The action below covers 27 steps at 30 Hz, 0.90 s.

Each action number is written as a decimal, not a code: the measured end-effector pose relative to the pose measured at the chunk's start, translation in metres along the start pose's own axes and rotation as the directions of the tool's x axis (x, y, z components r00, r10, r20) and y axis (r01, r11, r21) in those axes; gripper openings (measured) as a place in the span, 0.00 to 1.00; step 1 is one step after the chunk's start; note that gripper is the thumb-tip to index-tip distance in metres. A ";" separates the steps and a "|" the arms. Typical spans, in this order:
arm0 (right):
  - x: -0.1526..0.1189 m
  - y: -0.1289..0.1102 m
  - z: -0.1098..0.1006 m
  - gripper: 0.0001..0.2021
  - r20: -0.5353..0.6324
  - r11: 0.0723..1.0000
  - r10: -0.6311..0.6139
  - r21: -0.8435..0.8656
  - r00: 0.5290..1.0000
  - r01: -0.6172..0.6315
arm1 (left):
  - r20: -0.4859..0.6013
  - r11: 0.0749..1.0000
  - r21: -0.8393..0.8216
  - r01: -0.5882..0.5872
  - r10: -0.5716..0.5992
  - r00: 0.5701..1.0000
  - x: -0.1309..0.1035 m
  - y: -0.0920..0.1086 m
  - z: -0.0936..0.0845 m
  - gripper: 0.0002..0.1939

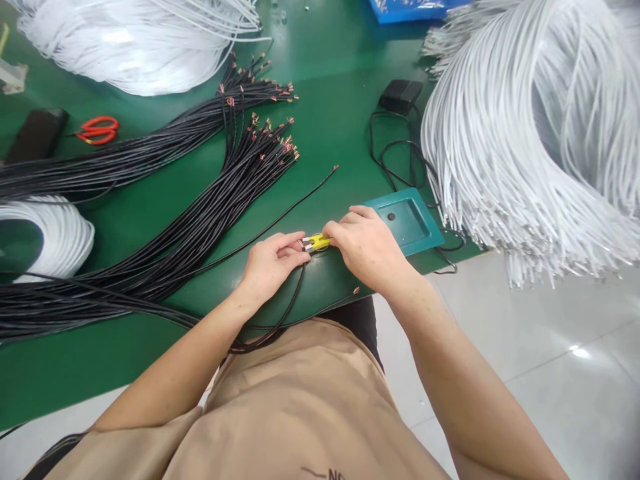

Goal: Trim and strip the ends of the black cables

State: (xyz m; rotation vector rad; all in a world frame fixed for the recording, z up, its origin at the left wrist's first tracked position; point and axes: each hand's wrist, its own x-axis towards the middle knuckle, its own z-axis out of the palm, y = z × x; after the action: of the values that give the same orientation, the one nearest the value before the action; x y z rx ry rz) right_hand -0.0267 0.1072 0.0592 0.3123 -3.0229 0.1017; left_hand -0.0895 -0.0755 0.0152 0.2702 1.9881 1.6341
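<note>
Above the bench [340, 107], the fingers of the right hand [369, 248] grip the yellow tool [319, 241], while those of the left hand [267, 267] pinch the black cable [302, 275] so near its metal end that a slip could nip them.

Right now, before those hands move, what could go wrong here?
The left fingertips sit right by the metal end of the yellow tool in the right hand, so they might get nipped. Black cables dip past the edge of the table at the lap and could snag on clothing. The big white coil overhangs the edge, so a knock might shift it.
</note>
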 end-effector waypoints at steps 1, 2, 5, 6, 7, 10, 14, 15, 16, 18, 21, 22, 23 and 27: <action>0.000 0.000 -0.001 0.11 0.006 1.000 -0.002 0.007 1.000 0.002 | 0.001 1.000 0.004 -0.004 0.004 1.000 0.000 0.000 0.000 0.22; -0.001 0.000 -0.003 0.11 0.009 1.000 -0.008 0.020 1.000 0.008 | 0.003 1.000 0.004 -0.004 0.004 1.000 0.000 0.001 0.001 0.22; -0.005 0.003 -0.006 0.10 -0.057 0.999 0.032 0.044 0.998 -0.030 | 0.003 1.000 -0.001 0.004 -0.004 1.000 -0.001 0.003 0.001 0.23; -0.006 0.004 -0.006 0.10 -0.107 0.995 0.095 0.034 0.990 -0.092 | 0.001 1.000 0.004 0.006 -0.006 1.000 -0.001 0.004 0.000 0.22; -0.008 0.006 -0.005 0.11 -0.160 0.984 0.180 0.018 0.971 -0.179 | -0.002 1.000 0.009 0.005 -0.005 1.000 -0.001 0.004 0.000 0.22; -0.012 0.012 0.001 0.16 -0.253 0.914 0.389 -0.015 0.886 -0.406 | -0.002 1.000 0.018 0.004 -0.004 1.000 -0.001 0.004 -0.002 0.22; -0.011 0.014 0.007 0.18 -0.231 0.902 0.417 -0.015 0.879 -0.432 | -0.013 1.000 -0.008 0.008 -0.008 1.000 -0.004 0.004 -0.008 0.23; -0.011 0.012 0.007 0.18 -0.240 0.904 0.414 -0.001 0.878 -0.427 | -0.017 1.000 -0.017 0.006 -0.006 1.000 -0.006 0.004 -0.009 0.23; -0.010 0.009 0.005 0.17 -0.255 0.909 0.408 0.023 0.877 -0.416 | -0.021 1.000 -0.029 0.000 -0.001 1.000 -0.008 0.005 -0.011 0.23; -0.009 -0.003 0.001 0.15 -0.275 0.923 0.386 0.116 0.881 -0.368 | -0.023 0.998 -0.068 -0.013 0.012 1.000 -0.013 0.008 -0.014 0.23; -0.010 -0.030 -0.002 0.11 -0.216 0.886 0.371 0.372 0.903 -0.275 | -0.032 0.991 -0.132 -0.023 0.019 0.999 -0.021 0.014 -0.018 0.25; -0.011 -0.039 -0.002 0.10 -0.173 0.838 0.383 0.478 0.908 -0.263 | -0.036 0.990 -0.141 -0.027 0.022 0.999 -0.023 0.016 -0.019 0.26; -0.011 -0.048 -0.001 0.09 -0.124 0.769 0.404 0.582 0.906 -0.263 | -0.039 0.989 -0.142 -0.034 0.029 0.999 -0.026 0.018 -0.020 0.27; -0.011 -0.072 0.005 0.08 0.072 0.331 0.521 0.901 0.850 -0.280 | -0.020 0.988 -0.127 -0.084 0.082 0.996 -0.036 0.024 -0.022 0.27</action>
State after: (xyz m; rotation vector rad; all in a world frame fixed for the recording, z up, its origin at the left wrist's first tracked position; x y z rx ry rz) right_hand -0.0015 0.0382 0.0571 -0.4179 -2.3853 1.6915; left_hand -0.0761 -0.1057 0.0509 0.2963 1.8968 1.8118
